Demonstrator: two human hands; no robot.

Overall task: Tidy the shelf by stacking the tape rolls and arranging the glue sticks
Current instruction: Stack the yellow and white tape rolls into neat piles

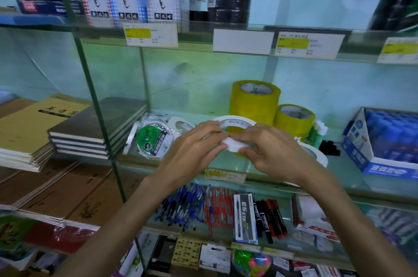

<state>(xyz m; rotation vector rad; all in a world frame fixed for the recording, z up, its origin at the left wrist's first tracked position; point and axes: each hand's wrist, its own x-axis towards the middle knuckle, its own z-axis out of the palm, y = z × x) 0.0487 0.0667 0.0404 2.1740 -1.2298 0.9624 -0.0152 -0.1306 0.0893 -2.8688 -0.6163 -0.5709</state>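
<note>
Both my hands hold a white tape roll (235, 144) above the glass shelf (352, 184). My left hand (194, 147) pinches its left side and my right hand (269, 152) grips its right side. Behind them a second white roll (237, 121) marked "MADE IN" shows. A tall yellow tape roll (254, 101) and a shorter yellow roll (294, 119) stand at the back. Wrapped rolls with a green label (153, 138) lean at the left. Another white roll (316, 154) lies under my right wrist. A blue box of glue sticks (384, 143) stands at the right.
Stacked notebooks (90, 127) lie left of a glass divider (101, 118). The lower shelf holds pens (203, 206) and markers (271, 217). Small black items (329, 147) and a green-and-white thing (317, 133) sit beside the short yellow roll. Price labels (224, 174) line the shelf edges.
</note>
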